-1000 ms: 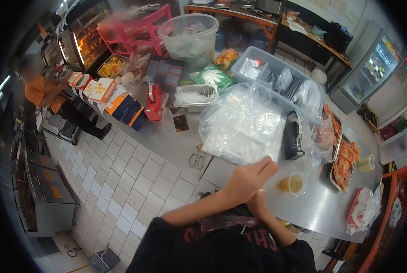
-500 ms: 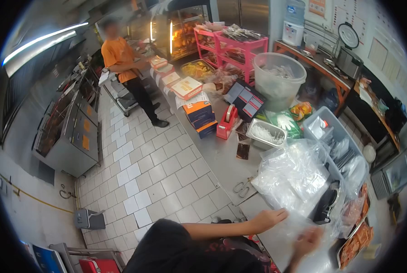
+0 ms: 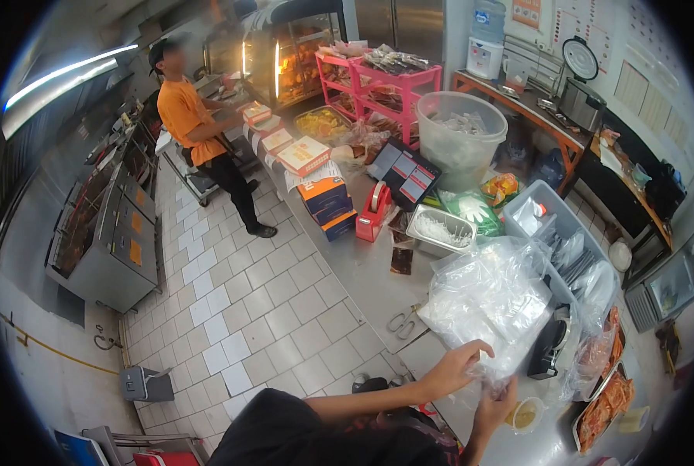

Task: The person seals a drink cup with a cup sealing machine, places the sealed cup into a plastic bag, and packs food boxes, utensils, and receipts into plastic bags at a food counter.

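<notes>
Your left hand (image 3: 457, 371) pinches thin clear bag (image 3: 493, 374). Bag sits between your two hands. Your right hand (image 3: 496, 405) is at bag's near side; cannot tell if it grips. Big pile of plastic (image 3: 483, 291) lies on worktop (image 3: 370, 279), just past left hand. Cup (image 3: 526, 417) stands just beside right hand.

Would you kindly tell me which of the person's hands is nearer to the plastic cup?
The right hand; it is close beside the plastic cup. The left hand is farther away, up and left in the picture, by the plastic bags.
</notes>
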### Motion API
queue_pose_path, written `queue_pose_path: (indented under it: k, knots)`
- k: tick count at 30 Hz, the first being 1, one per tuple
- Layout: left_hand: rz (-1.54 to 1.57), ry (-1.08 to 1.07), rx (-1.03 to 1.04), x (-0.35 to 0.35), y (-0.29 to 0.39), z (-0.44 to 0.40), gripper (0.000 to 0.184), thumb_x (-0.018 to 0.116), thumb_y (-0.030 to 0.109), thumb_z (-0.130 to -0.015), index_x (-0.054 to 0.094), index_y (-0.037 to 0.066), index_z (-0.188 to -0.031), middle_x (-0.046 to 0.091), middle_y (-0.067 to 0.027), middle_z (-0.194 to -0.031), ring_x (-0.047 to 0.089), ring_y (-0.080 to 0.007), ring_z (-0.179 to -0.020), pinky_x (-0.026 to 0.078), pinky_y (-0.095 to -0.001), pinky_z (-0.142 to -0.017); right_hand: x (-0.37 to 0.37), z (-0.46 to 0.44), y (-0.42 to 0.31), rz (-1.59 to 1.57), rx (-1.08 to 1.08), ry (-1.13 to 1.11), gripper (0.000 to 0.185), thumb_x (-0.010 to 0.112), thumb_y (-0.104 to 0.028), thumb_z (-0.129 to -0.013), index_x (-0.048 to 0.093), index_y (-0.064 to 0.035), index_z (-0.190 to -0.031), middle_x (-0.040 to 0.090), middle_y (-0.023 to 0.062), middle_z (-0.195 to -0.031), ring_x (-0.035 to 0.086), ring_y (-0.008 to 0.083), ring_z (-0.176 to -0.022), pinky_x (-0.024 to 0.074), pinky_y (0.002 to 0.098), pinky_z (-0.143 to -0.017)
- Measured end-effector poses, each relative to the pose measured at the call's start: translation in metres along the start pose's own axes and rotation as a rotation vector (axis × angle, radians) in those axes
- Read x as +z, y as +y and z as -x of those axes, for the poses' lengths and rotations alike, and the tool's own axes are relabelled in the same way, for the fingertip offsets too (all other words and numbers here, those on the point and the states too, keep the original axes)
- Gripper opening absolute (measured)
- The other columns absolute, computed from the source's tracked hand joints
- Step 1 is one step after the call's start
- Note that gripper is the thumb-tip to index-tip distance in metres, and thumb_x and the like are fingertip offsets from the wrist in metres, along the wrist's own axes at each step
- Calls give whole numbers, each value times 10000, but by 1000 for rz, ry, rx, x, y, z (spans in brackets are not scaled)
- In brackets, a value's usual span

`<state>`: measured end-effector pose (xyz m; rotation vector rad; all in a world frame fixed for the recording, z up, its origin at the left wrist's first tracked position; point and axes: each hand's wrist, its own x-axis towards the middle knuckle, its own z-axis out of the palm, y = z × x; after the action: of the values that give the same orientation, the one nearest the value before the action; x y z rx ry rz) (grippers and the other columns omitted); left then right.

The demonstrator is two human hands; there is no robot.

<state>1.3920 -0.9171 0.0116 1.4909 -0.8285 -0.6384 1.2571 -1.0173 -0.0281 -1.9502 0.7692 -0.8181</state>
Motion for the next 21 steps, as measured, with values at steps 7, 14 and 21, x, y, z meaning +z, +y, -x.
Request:
queue_pose_path:
  k: [7, 14, 21]
  knots:
    - [-433, 214, 209, -16, -25, 13, 400, 562, -22, -708, 518, 107, -1085, 482, -64, -931, 543, -196, -812, 434, -294, -698, -13, -14, -19, -46, -87, 479, 167, 534, -95, -884, 377, -40, -879, 456, 19, -656, 471, 62, -590, 388, 182, -526]
    - [-851, -96, 679, -7, -34, 12, 457, 508, 58, -749, 445, 133, -1195, 478, -71, -1168, 564, -214, -872, 471, -332, -693, -5, -16, 4, 311, -87, 94, 288, 592, 25, -698, 496, -18, -967, 496, 78, -909, 508, 202, -815, 417, 286, -565]
    - [-474, -492, 163, 7, -62, 20, 485, 555, 137, -758, 421, 182, -1221, 485, -25, -1181, 594, -260, -795, 467, -369, -711, -32, -9, 58, 174, 30, -592, 603, 644, -85, -720, 357, -101, -1250, 458, 150, -1122, 543, 228, -866, 435, 313, -727]
